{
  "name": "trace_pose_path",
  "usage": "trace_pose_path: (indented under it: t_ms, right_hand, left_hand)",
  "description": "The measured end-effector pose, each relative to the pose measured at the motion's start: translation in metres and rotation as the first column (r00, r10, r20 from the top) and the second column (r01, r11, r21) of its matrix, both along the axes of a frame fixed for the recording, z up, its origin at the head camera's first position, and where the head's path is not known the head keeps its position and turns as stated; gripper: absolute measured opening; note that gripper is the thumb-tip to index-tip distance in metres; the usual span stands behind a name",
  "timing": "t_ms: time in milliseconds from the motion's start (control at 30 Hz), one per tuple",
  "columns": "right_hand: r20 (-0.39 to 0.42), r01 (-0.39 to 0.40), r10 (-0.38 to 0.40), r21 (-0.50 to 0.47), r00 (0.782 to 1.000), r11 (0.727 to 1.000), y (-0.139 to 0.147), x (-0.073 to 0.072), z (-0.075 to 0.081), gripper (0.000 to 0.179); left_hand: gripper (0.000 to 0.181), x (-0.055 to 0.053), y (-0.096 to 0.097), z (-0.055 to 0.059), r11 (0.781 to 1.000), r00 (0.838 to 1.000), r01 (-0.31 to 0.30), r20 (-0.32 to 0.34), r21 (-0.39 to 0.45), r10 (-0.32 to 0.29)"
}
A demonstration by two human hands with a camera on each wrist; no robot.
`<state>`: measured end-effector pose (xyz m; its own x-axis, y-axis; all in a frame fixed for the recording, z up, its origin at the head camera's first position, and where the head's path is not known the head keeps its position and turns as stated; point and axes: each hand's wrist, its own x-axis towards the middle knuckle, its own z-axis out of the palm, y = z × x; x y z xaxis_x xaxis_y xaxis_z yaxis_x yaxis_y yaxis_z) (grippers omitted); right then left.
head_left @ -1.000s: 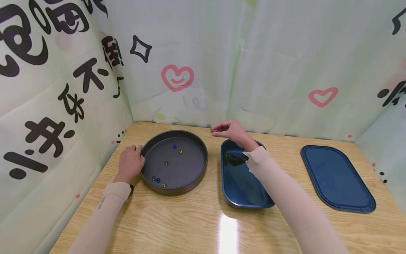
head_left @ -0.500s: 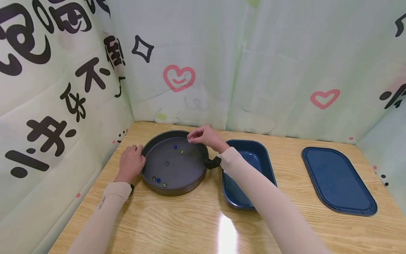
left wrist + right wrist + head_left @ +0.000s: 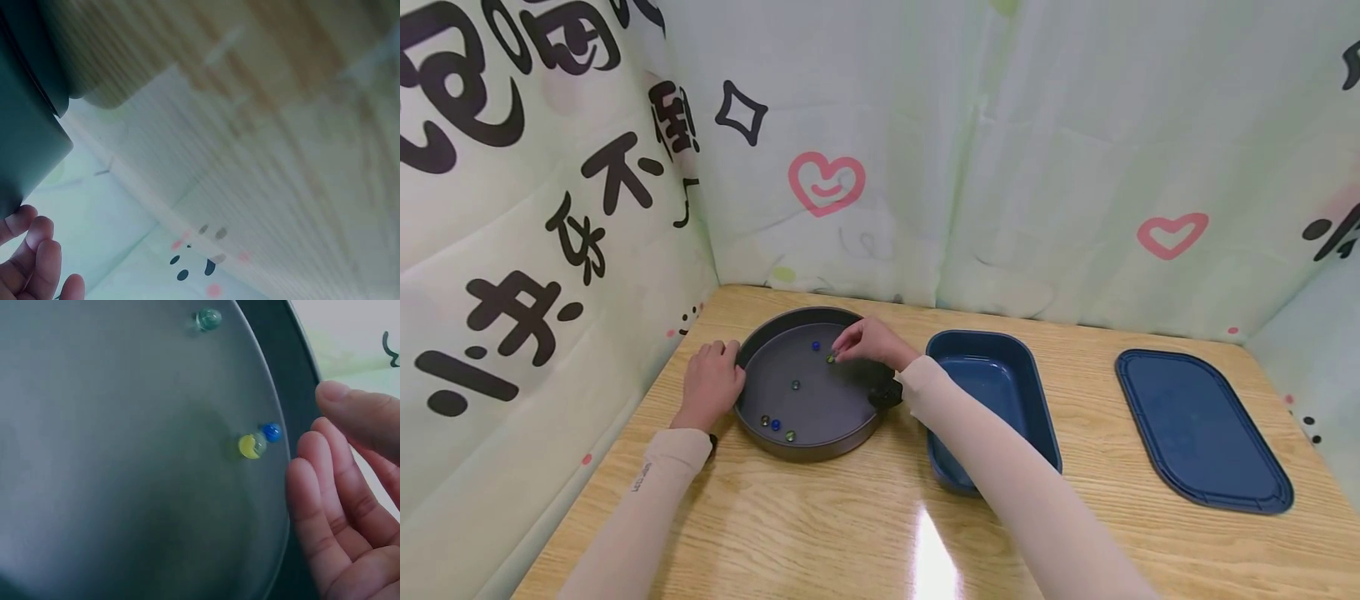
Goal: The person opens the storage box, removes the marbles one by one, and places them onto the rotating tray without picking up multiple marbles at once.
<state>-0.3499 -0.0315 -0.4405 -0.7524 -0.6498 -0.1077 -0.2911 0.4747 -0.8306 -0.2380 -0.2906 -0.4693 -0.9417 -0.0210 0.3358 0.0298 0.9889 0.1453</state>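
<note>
Several glass marbles lie in a dark round pan (image 3: pixel 831 400) on the table. My left hand (image 3: pixel 711 379) holds the pan at its left rim; in the left wrist view curled fingers (image 3: pixel 44 256) meet the rim, the thumb hidden. Over the far right part of the pan is my right hand (image 3: pixel 868 340), its fingertips close to a yellow-and-clear marble (image 3: pixel 252 445). Beside that marble sits a blue marble (image 3: pixel 272 432). Thumb and fingers stand apart with nothing between them in the right wrist view. A clear greenish marble (image 3: pixel 208 319) lies farther off.
A deep blue rectangular container (image 3: pixel 977 367) stands right of the pan, partly under the right forearm. Farther right a flat blue lid (image 3: pixel 1202 429) lies on the wooden table (image 3: pixel 775 525). Printed curtains (image 3: pixel 1000 167) close off the back and left side.
My right hand has moved left from above the blue container and down into the pan, reaching the yellow-and-clear marble. The left hand and the marbles in the pan have stayed put.
</note>
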Motion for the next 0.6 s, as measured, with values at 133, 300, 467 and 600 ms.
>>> trace_pose_path:
  t_ms: [133, 300, 467, 600]
  right_hand:
    - [-0.015, -0.025, 0.026, 0.029, 1.0, 0.999, -0.005, -0.001, -0.005, 0.019]
    - [-0.004, -0.045, 0.045, 0.062, 0.999, 0.997, -0.012, 0.002, -0.008, 0.018]
    - [0.014, -0.064, 0.063, 0.102, 0.998, 0.993, -0.018, 0.005, -0.009, 0.017]
    - [0.013, -0.07, 0.069, 0.144, 0.998, 0.987, -0.02, 0.007, -0.01, 0.015]
  left_hand:
    - [0.026, 0.0, 0.0, 0.0, 1.0, 1.0, 0.003, -0.002, -0.007, -0.003]
    - [0.026, 0.0, -0.001, 0.0, 1.0, 1.0, 0.006, 0.004, -0.012, -0.006]
    - [0.027, 0.0, -0.001, 0.0, 1.0, 1.0, 0.005, 0.013, -0.007, -0.005]
    - [0.026, 0.001, -0.001, 0.001, 1.0, 1.0, 0.004, 0.025, -0.008, -0.003]
